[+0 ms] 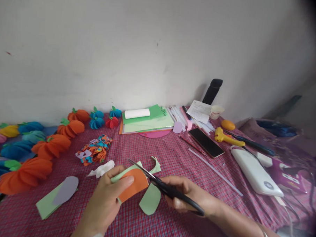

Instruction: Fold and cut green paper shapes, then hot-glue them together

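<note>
My left hand (110,189) pinches an orange paper piece (134,184) together with light green paper (128,170) behind it, thumb on the orange face. Black-handled scissors (174,192) are gripped in my right hand (183,191), their blades at the upper edge of the held paper. A curled light green offcut (156,164) lies just beyond the blades. Below the scissors rests a rounded light green paper piece (150,200). To the left of my left hand are a crumpled white tissue (102,169) and a lilac rounded paper (66,190) on folded green paper (47,202).
Several paper pumpkins (52,146) line the left side. A heap of colourful scraps (95,150) lies nearer the middle. Green paper sheets (147,125) stand by the wall. At right are a phone (206,142), a yellow-handled tool (229,138) and a white power bank (255,171) with cables.
</note>
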Available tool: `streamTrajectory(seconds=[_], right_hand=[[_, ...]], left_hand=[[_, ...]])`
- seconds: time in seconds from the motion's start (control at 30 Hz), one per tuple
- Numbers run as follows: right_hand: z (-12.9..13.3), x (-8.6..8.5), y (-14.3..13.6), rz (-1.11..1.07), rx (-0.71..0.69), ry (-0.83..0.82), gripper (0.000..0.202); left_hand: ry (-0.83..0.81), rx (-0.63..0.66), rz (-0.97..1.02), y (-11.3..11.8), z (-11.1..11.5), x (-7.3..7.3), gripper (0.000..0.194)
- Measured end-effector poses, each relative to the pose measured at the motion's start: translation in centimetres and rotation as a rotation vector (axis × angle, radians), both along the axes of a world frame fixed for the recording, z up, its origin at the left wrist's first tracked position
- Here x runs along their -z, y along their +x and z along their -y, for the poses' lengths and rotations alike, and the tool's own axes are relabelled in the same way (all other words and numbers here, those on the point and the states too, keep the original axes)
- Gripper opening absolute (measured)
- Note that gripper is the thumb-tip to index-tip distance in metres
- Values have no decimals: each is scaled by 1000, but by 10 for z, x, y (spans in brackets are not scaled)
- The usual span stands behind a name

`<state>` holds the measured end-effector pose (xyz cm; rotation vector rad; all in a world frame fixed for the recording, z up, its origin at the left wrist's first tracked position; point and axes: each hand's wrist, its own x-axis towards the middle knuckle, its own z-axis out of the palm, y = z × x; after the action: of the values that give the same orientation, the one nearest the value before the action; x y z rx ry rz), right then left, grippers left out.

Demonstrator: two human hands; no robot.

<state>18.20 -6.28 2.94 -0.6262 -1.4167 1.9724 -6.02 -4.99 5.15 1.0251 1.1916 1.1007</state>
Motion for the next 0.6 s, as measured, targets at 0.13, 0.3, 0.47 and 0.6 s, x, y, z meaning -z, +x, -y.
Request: streamTrajectory(seconds=[0.13, 0.3, 0.47, 0.6], right_hand=[[-4, 1, 2, -17, -19, -6, 69], [-5, 0, 2, -46, -67, -1, 73], [-4, -4, 3, -33, -51, 29, 71], [-3, 0, 3, -41, -55, 22, 73]], left_hand=[[-32, 92, 28, 3, -2, -3, 13], [-136, 161, 196, 17, 0, 0, 12], [-171, 148, 267, 21, 2, 1, 13], [-156, 132, 275, 23, 3, 1, 13]])
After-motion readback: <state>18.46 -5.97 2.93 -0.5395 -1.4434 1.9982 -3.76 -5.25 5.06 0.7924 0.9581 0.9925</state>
